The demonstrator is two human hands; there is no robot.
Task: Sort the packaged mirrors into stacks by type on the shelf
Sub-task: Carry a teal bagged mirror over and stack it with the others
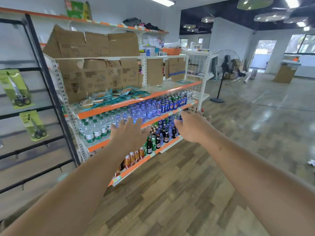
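Observation:
A loose heap of packaged mirrors point(119, 95) in teal and beige card packs lies on an orange-edged shelf point(136, 101), in front of brown cardboard boxes. More flat packs point(172, 84) lie further right on the same shelf. My left hand point(130, 132) is stretched out ahead, fingers spread, holding nothing, below the heap and well short of the shelf. My right hand point(192, 125) reaches forward beside it, fingers apart and empty, level with the drinks shelves.
Water bottles point(95, 128), cans point(172, 103) and glass bottles point(158, 138) fill the lower shelves. A black rack point(51, 92) with packaged scissors point(17, 89) stands at left. A pedestal fan point(221, 77) stands beyond the shelving on open wood and polished floor.

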